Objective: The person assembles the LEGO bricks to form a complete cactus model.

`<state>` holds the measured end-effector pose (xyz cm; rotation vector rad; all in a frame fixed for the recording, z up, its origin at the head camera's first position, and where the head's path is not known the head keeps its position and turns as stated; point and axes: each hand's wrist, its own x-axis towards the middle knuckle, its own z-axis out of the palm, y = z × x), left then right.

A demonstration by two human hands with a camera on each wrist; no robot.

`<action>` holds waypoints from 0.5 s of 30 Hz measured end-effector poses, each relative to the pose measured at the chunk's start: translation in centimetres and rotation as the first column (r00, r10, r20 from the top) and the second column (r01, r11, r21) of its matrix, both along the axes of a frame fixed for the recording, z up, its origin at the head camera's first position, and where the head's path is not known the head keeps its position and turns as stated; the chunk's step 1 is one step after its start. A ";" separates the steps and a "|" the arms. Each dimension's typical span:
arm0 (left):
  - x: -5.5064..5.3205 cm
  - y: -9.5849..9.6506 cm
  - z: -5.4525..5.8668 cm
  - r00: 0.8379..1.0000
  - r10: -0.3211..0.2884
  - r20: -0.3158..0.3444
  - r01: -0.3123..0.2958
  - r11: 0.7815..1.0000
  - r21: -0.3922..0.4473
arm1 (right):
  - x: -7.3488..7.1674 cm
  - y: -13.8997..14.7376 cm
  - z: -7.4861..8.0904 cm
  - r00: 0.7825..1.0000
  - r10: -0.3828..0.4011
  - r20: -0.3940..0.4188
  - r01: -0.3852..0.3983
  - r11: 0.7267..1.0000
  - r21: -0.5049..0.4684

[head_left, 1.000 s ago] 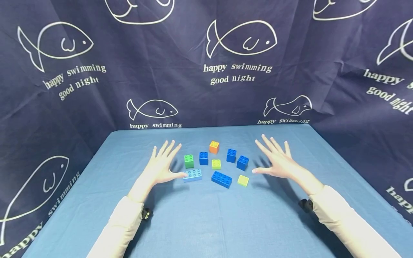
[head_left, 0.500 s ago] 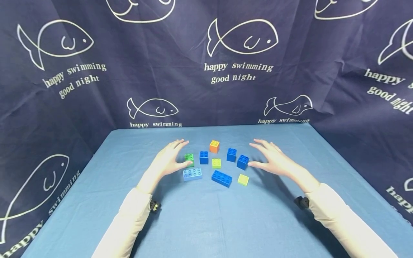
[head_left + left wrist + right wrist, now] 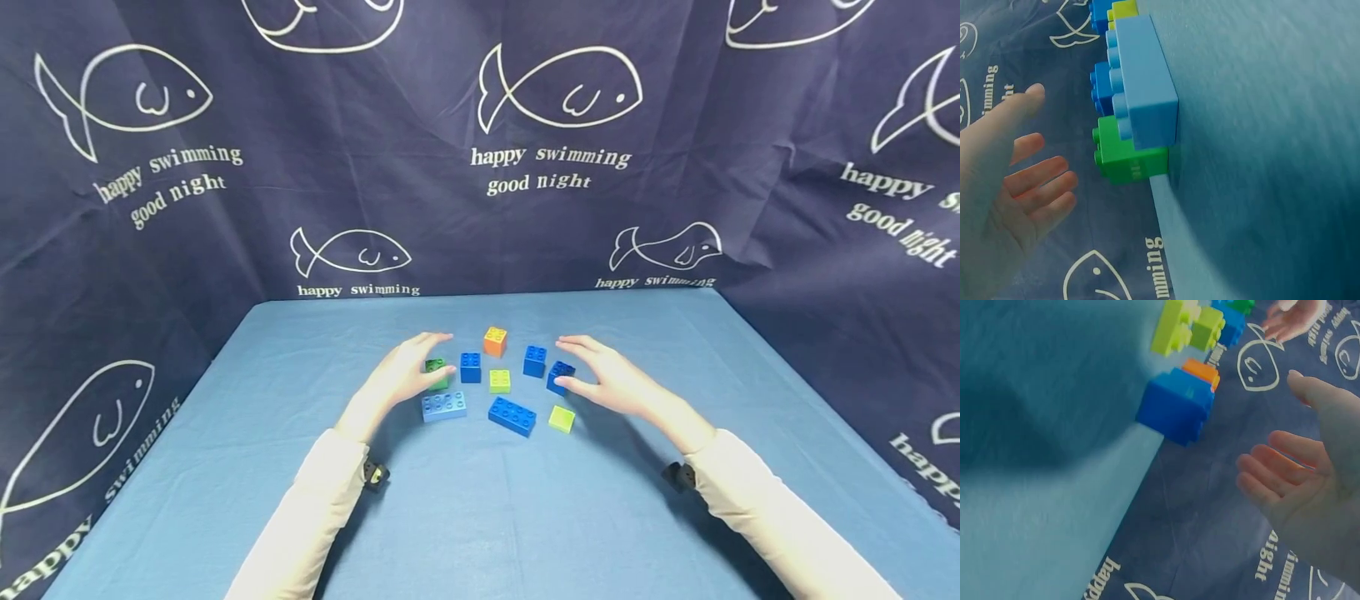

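Left hand (image 3: 399,373) and right hand (image 3: 624,383) both empty, fingers loosely spread, I hover near the green brick (image 3: 1130,165) and the rightmost small dark-blue brick (image 3: 562,369) on the table (image 3: 487,525). Because the bricks stand so close together, a low sweep of my left fingers could shove the light-blue brick (image 3: 446,408) aside; the green one's faint marking is too blurred to read, but the dark backdrop (image 3: 442,208) beyond says "happy swimming" and "good night".
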<state>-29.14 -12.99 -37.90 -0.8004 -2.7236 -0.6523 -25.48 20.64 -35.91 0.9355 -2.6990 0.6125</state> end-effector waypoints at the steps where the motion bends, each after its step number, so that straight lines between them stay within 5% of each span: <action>1: 0.0 0.1 0.0 1.000 -0.001 0.010 0.001 1.000 0.006 | 0.0 -0.3 -0.1 1.000 0.010 -0.007 -0.010 1.000 0.001; 15: -1.2 1.4 -0.7 0.996 -0.062 0.069 0.056 0.994 0.092 | 0.4 -2.7 -1.2 0.993 0.114 -0.010 -0.114 0.993 -0.002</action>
